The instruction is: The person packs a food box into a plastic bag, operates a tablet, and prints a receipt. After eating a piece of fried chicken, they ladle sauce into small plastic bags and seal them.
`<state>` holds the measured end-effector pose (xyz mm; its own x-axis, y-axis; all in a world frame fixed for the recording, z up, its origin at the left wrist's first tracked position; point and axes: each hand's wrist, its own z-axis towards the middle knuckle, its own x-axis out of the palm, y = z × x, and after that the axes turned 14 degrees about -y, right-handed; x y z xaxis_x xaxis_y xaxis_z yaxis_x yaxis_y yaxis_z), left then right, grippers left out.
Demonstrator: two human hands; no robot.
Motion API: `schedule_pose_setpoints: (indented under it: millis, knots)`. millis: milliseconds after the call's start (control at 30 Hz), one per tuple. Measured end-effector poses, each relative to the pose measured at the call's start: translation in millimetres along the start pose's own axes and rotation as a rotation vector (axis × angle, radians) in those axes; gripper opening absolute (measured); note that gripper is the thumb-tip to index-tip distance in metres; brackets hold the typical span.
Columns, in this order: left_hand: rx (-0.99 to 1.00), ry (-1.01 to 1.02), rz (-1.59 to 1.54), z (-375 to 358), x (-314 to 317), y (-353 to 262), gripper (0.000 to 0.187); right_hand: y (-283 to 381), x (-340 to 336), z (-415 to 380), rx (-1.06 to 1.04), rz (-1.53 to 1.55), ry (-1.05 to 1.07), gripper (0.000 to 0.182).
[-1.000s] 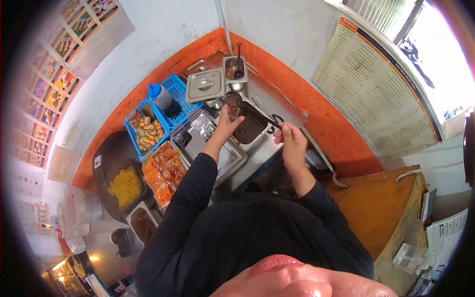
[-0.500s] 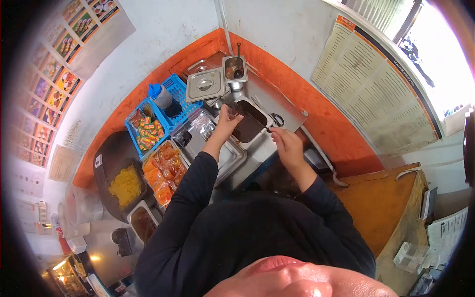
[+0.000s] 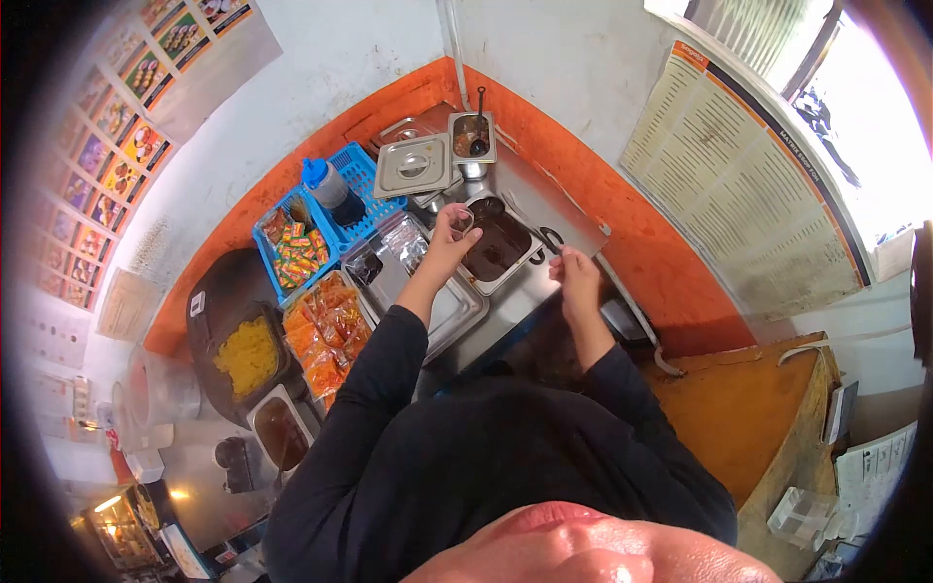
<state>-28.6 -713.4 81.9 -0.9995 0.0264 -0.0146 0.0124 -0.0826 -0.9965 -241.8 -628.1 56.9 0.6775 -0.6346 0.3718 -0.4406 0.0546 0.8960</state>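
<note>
My left hand [image 3: 449, 238] is closed around a small clear plastic cup [image 3: 466, 225] at the left edge of a steel pan [image 3: 501, 279] of dark brown sauce [image 3: 491, 255]. My right hand [image 3: 577, 277] is to the right of the pan, its fingers pinched on the end of a thin black handle. This looks like the handle of a dark ladle [image 3: 490, 206], whose bowl is over the pan's far end, close to the cup. Black loops like scissor handles [image 3: 537, 257] lie by the pan's right rim, partly hidden.
A lidded steel pan [image 3: 413, 165] and a pan with a black ladle [image 3: 471, 141] stand behind. Leftward are a blue basket of small packets [image 3: 299, 255], a blue-capped bottle [image 3: 330, 187], orange bagged food [image 3: 328, 325] and a dark tub of yellow food [image 3: 246, 360].
My right hand has moved right and slightly down, away from the pan. My left hand stays by the pan with the cup. The view has shifted slightly.
</note>
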Motion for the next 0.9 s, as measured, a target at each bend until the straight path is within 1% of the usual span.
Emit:
schedule_pose_setpoints:
  millis: [67, 100, 167, 200, 233, 300, 333, 400, 433, 467, 500, 533, 567, 600, 733, 800, 833, 900]
  knots:
    - [-0.002, 0.016, -0.076, -8, -4, -15, 0.049, -13, 0, 8, 0.042, -0.257, 0.092, 0.023]
    - [-0.001, 0.01, -0.075, -14, -6, -30, 0.049, -11, 5, 8, 0.043, -0.257, 0.099, 0.023]
    - [-0.143, 0.137, -0.38, -26, -11, -54, 0.052, 4, 24, -3, -1.068, -0.883, -0.02, 0.023]
    - [-0.077, 0.195, -0.36, -26, -12, -52, 0.059, 25, 40, -18, -0.955, -0.766, 0.068, 0.025]
    - [-0.082, 0.189, -0.36, -32, -13, -60, 0.059, 34, 52, -28, -0.95, -0.768, 0.074, 0.025]
    - [-0.05, 0.371, -0.448, -46, -13, -90, 0.062, 47, 73, -41, -0.557, -0.389, 0.573, 0.022]
    - [0.005, 0.408, -0.423, -49, -13, -94, 0.065, 55, 81, -52, -0.554, -0.387, 0.582, 0.022]
    - [-0.033, 0.385, -0.438, -60, -14, -103, 0.067, 69, 89, -71, -0.111, -0.2, 0.82, 0.017]
    - [-0.068, 0.373, -0.45, -65, -15, -107, 0.068, 72, 91, -77, -0.107, -0.199, 0.828, 0.017]
    - [0.01, 0.247, -0.446, -69, -15, -109, 0.052, 75, 93, -83, 0.019, -0.072, 0.793, 0.016]
    - [0.018, 0.242, -0.444, -71, -17, -108, 0.052, 76, 95, -85, 0.139, 0.056, 0.753, 0.015]
    - [0.04, 0.122, -0.306, -76, -20, -105, 0.041, 74, 95, -86, 0.142, 0.058, 0.755, 0.015]
    - [0.063, 0.003, -0.168, -80, -22, -103, 0.031, 70, 96, -85, 0.03, 0.038, 0.727, 0.016]
    - [0.048, -0.092, -0.351, -83, -17, -101, 0.017, 68, 96, -84, -0.083, 0.018, 0.697, 0.016]
    - [0.071, -0.174, -0.307, -88, -16, -92, 0.017, 64, 99, -89, -0.045, 0.045, 0.677, 0.017]
    - [0.034, -0.236, -0.189, -92, -13, -98, 0.016, 54, 99, -86, -0.101, -0.034, 0.648, 0.015]
    - [0.032, -0.237, -0.189, -93, -14, -96, 0.016, 53, 98, -86, -0.098, -0.034, 0.648, 0.015]
    - [0.1, -0.249, -0.087, -93, -17, -92, 0.015, 53, 98, -86, -0.344, -0.21, 0.612, 0.017]
